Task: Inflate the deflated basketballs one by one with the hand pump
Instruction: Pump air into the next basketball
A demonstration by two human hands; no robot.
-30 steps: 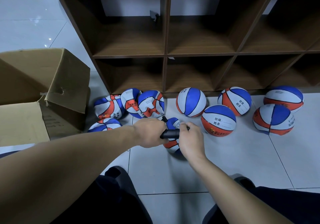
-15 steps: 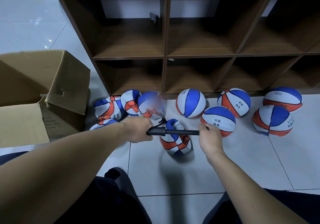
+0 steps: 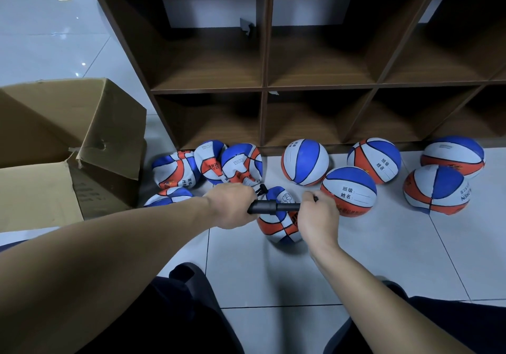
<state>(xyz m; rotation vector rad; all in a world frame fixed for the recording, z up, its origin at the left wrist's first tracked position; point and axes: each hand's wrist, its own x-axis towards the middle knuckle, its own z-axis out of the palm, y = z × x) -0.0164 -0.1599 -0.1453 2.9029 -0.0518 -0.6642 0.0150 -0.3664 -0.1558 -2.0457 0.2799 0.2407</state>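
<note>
A black hand pump [image 3: 273,207] lies level over a partly filled blue, white and orange basketball [image 3: 278,226] on the floor tiles. My left hand [image 3: 231,204] grips the pump's barrel end. My right hand [image 3: 317,215] grips the pump's handle, close to the barrel. A short black hose runs from the pump's left end to the ball's top. Several limp, crumpled balls [image 3: 241,166] lie in a heap to the left. Several round, full balls [image 3: 348,191] stand to the right.
An open cardboard box [image 3: 68,145] stands at the left. A dark wooden cubby shelf [image 3: 262,85] with bare compartments rises behind the balls. My knees in dark trousers fill the bottom edge. Pale floor tiles lie between my legs and the balls.
Half a second ago the pump's rod was drawn out to the right. My right hand has pushed the handle back left toward the barrel. My left hand stayed put.
</note>
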